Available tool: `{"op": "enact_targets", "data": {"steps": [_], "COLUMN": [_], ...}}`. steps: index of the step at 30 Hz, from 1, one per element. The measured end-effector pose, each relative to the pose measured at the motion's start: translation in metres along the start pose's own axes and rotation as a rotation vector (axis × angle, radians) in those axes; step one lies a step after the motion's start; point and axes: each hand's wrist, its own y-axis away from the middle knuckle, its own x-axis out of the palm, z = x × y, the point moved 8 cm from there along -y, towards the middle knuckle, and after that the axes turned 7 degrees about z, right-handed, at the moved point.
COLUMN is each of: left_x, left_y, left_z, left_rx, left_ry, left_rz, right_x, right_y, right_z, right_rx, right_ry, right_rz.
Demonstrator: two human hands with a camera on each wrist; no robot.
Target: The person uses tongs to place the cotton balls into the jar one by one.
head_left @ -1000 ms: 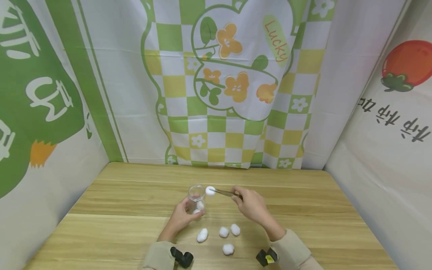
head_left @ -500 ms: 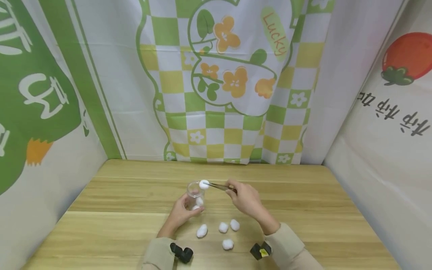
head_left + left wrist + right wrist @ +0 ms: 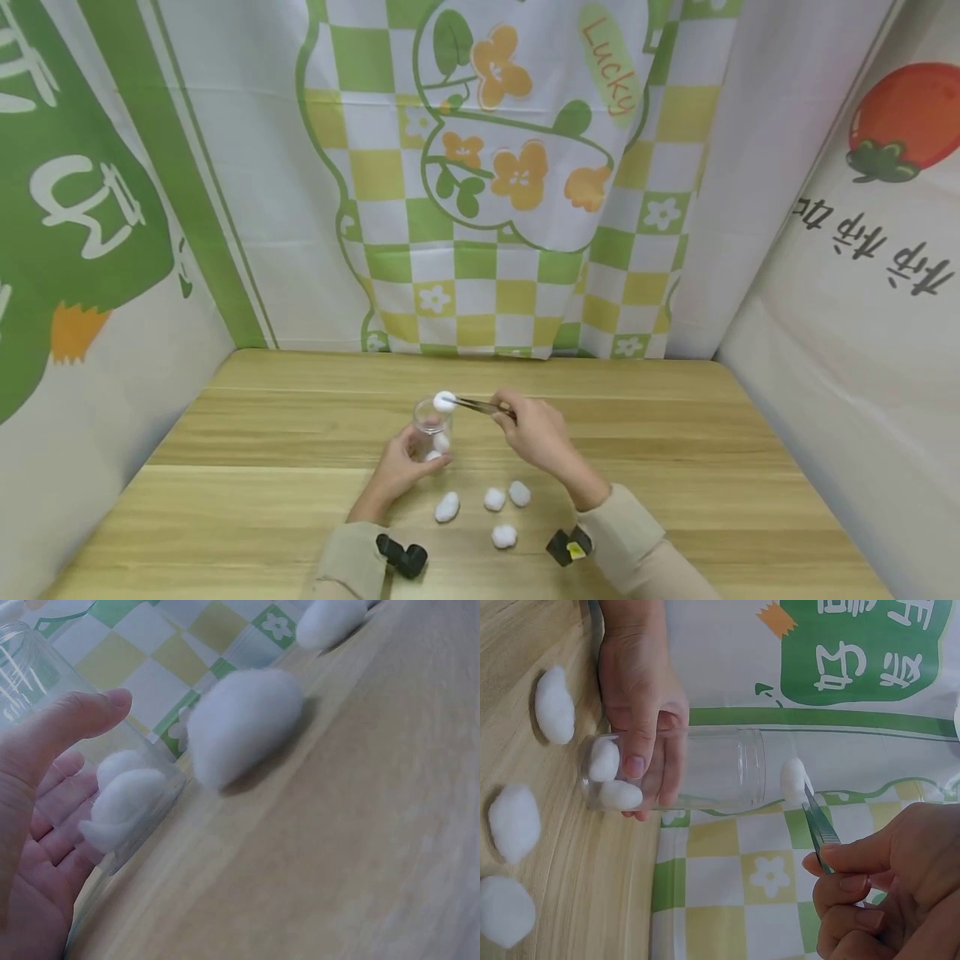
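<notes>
My left hand [image 3: 399, 469] grips a clear jar [image 3: 712, 769] that stands upright on the table, thumb on one side and fingers round the other. Two cotton balls [image 3: 620, 795] lie at the jar's bottom. My right hand [image 3: 536, 431] holds metal tweezers [image 3: 819, 825] between thumb and fingers. Pinched in the tweezers' tips is a cotton ball [image 3: 793, 780], just above the jar's open mouth and apart from its rim in the right wrist view. The left wrist view shows the jar [image 3: 142, 742] tilted by the camera's angle, its mouth cut off.
Several loose cotton balls [image 3: 504, 536] lie on the wooden table [image 3: 262, 500] in front of the jar, between the forearms. Black wrist cameras [image 3: 402, 557] sit on both sleeves. A checked curtain [image 3: 480, 275] hangs behind the table's far edge.
My right hand has moved left with the tweezers, bringing the pinched cotton ball from beside the jar to over its mouth. My left hand keeps hold of the jar; the view has tilted slightly.
</notes>
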Motion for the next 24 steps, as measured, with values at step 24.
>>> {"op": "enact_targets", "data": {"steps": [24], "left_x": [0.002], "left_y": [-0.001], "left_z": [0.004], "left_rx": [0.003], "left_ry": [0.041], "left_rz": [0.02], "right_x": [0.014], "right_y": [-0.003], "right_z": [0.006], "right_rx": [-0.022], "right_ry": [0.042], "right_rz": [0.01]}}
